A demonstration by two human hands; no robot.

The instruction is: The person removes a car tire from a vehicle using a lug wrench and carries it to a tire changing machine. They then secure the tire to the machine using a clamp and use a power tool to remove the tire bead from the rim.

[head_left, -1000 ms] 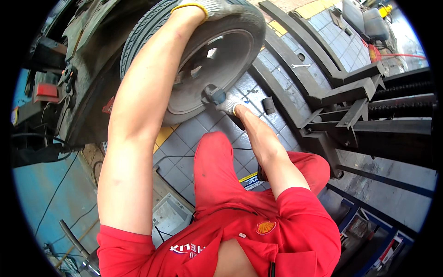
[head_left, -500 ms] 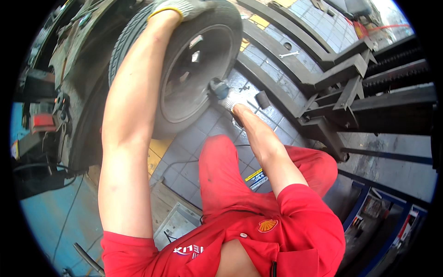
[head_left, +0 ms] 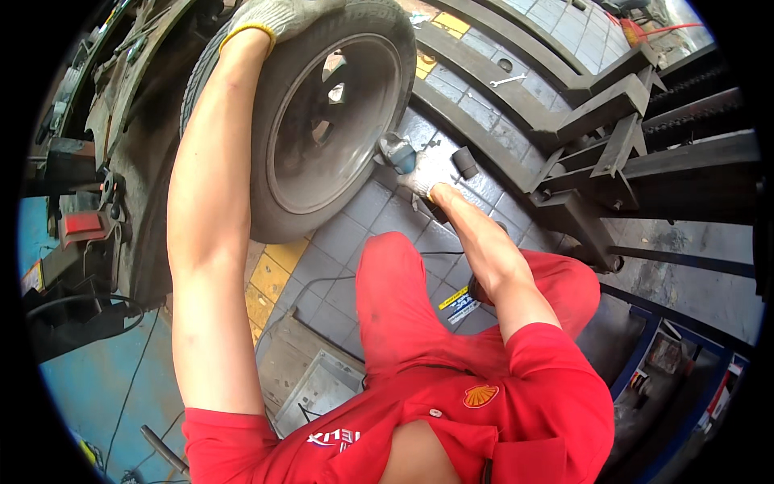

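A car wheel [head_left: 339, 121] with a black tyre [head_left: 270, 194] stands upright ahead of me, left of centre. My left hand [head_left: 286, 14], in a pale knit glove with a yellow cuff, grips the top of the tyre; its fingertips are partly cut off by the upper edge. Low beside the wheel's right side, my right hand [head_left: 431, 171], gloved the same way, is closed around an impact wrench [head_left: 397, 153] with a grey nose and blue body. The tool's nose sits just off the tyre's edge, and its dark lower end shows below the hand.
A dark cylinder [head_left: 465, 162] lies on the tiles right of my hand. Heavy steel beams [head_left: 484, 89] cross the floor, with a spanner [head_left: 508, 81] between them. Dark, worn vehicle bodywork [head_left: 149, 185] is at the left. A blue-framed rack [head_left: 645, 339] stands lower right.
My left hand and the wheel have shifted a little left, and the wheel's openings look turned. My right hand has drawn the impact wrench slightly right, away from the wheel.
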